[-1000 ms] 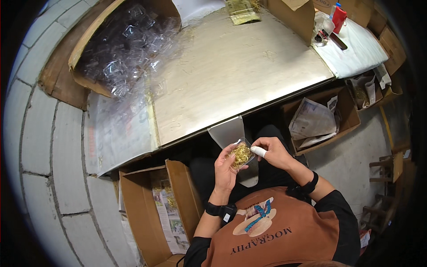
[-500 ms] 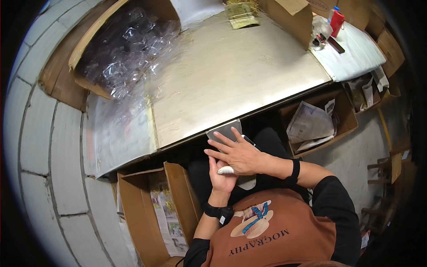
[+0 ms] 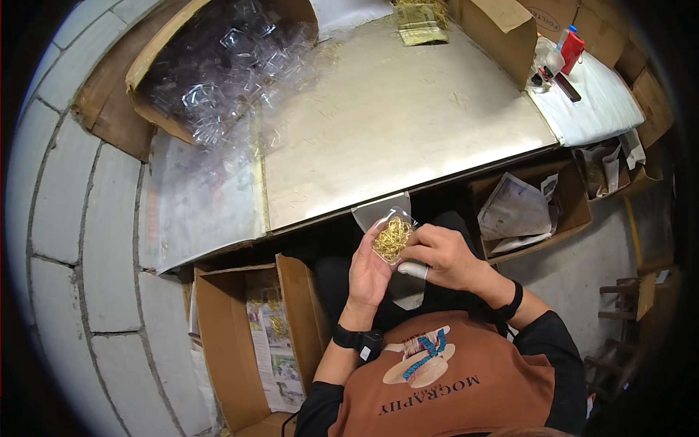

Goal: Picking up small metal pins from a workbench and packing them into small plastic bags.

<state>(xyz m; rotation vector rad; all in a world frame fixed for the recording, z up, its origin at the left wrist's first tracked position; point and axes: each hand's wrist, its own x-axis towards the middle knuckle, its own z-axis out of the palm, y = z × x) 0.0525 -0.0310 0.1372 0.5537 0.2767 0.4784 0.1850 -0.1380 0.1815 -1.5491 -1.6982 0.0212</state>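
A small clear plastic box (image 3: pixel 394 236) filled with gold-coloured bent wire pieces, perhaps clips or pins, rests in my left hand (image 3: pixel 368 275). That hand is closed round the box's left side and underside. My right hand (image 3: pixel 449 258) has curled fingers pressed to the right edge of the box; its thumb is wrapped in white. The fingertips partly hide that edge. Behind the box a grey flat panel (image 3: pixel 364 214) sticks out at the table's front edge, over my lap.
On the pale table (image 3: pixel 393 116), a tipped cardboard box (image 3: pixel 138 69) spills clear plastic boxes (image 3: pixel 226 87). A gold packet (image 3: pixel 421 29) lies at the back, a red bottle (image 3: pixel 573 52) at right. Open cartons stand below left (image 3: pixel 226 320) and right (image 3: pixel 575 218), the latter holding paper.
My right hand has drawn back from lying flat across my left palm, and its fingers have curled. The filled clear box now shows between my hands. The whole view has shifted slightly.
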